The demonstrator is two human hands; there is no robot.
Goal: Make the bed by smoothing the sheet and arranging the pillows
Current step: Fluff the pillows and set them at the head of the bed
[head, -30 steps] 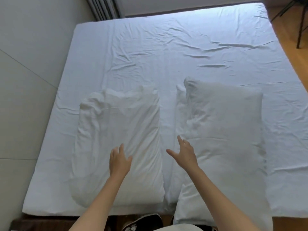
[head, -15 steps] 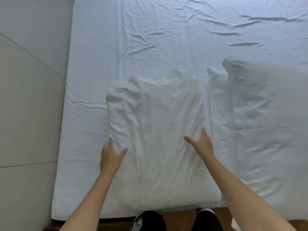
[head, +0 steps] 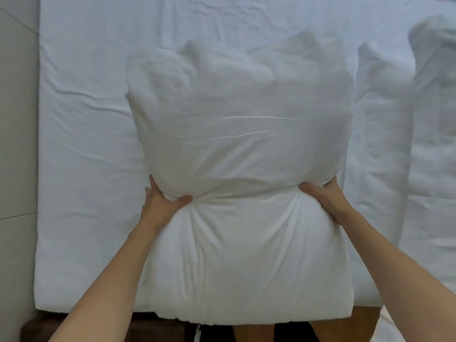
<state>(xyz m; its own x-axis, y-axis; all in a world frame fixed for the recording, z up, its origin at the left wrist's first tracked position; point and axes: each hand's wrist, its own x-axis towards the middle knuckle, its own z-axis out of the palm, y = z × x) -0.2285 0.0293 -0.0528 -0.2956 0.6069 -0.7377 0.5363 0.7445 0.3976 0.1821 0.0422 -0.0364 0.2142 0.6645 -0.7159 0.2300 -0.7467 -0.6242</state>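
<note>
The person stands at the near edge of the bed, leaning over it, with a white pillow [head: 237, 169] gripped at its waist. The left hand [head: 160, 201] is clamped on the pillow's left side, thumb pressed into the top and fingers tucked behind. The right hand [head: 323, 193] is closed on the opposite side the same way. Between the two thumbs the cover gathers into a tight crease, and folds fan out from each grip.

The pillow sits toward the near left part of the bed, its lower end hanging past the near edge over the dark frame [head: 153, 324]. I think it is raised off the sheet [head: 81, 134] at the far end, though the blur there makes that hard to tell.

It looks light and very soft. The filling gives way wherever the hands squeeze and bulges above and below the pinch. Held at the middle, it is likely to sag and fold at both ends. A grip nearer two corners, or along one short edge, would probably let it hang straight and drop flat. The cotton cover seems loose on the filling, so a fistful of cloth alone may slide; taking in some stuffing is surer.

A second pillow [head: 434, 144] lies along the right side of the bed, untouched. The sheet shows creases near the left edge.
</note>
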